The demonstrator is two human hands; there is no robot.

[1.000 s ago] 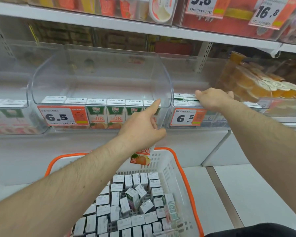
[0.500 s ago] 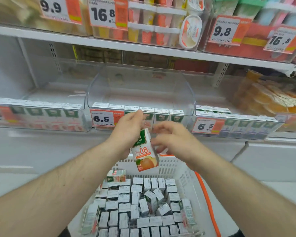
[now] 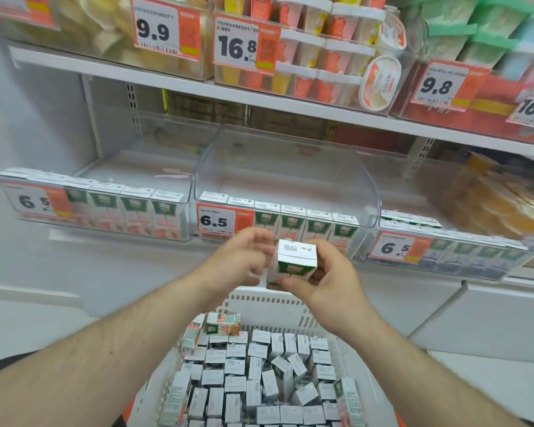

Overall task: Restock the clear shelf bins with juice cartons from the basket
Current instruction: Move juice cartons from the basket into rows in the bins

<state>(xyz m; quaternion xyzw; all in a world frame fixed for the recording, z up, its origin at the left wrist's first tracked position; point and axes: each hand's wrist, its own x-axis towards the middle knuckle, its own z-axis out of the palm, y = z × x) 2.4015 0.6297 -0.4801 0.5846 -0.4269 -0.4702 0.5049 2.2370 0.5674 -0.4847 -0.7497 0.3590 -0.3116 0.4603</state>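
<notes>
My right hand (image 3: 327, 280) has its grip on a juice carton (image 3: 295, 261), fingers curled round it, white top up — held just above the basket (image 3: 285, 303) of cartons, below the middle clear bin (image 3: 364, 192). My left hand (image 3: 241, 261) is blurred beside the carton, fingers loosely spread — contact unclear.

Both forearms converge ahead, right hand (image 3: 327, 282) fingers curled, left hand (image 3: 241, 260) alongside.
</notes>
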